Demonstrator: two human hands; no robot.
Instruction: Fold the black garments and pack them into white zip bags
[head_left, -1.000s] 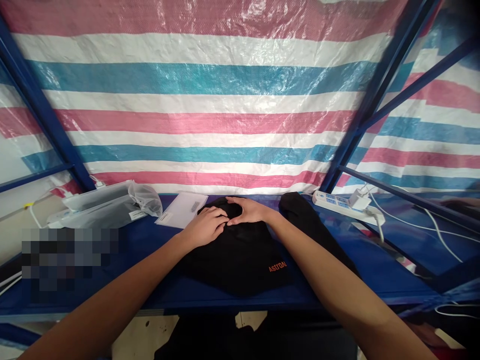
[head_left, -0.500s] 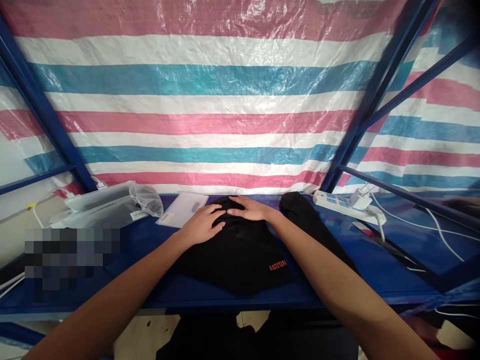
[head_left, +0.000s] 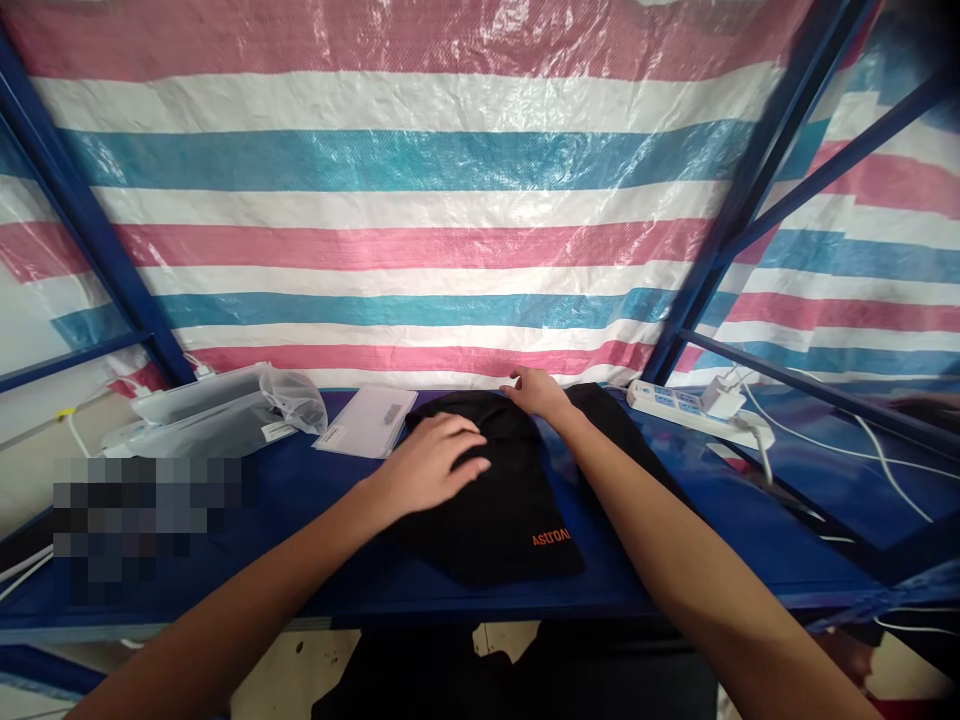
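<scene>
A flat piece of black fabric [head_left: 499, 520] with orange "AstroAI" lettering lies in front of me, its lower end narrowing toward the near table edge. My left hand [head_left: 435, 460] rests over its left half, fingers spread and thumb apart, holding nothing. At the fabric's far right edge is my right hand [head_left: 538, 392], its fingers loosely bent and apart, pointing left. Whether its fingertips touch the cloth is hard to see. To the right, a second long black fabric piece [head_left: 622, 440] runs partly under my right forearm.
The blue table [head_left: 300, 560] carries white paper envelopes [head_left: 367, 420] and plastic-wrapped items [head_left: 217, 410] on the left. On the right sits a white power strip [head_left: 667, 402] with plugs and cables. Blue metal posts [head_left: 739, 210] and striped sheeting [head_left: 420, 240] stand behind.
My right hand has moved right and away from me to the fabric's far edge. My left hand has slid slightly right and nearer. The lettered corner has shifted a little.
</scene>
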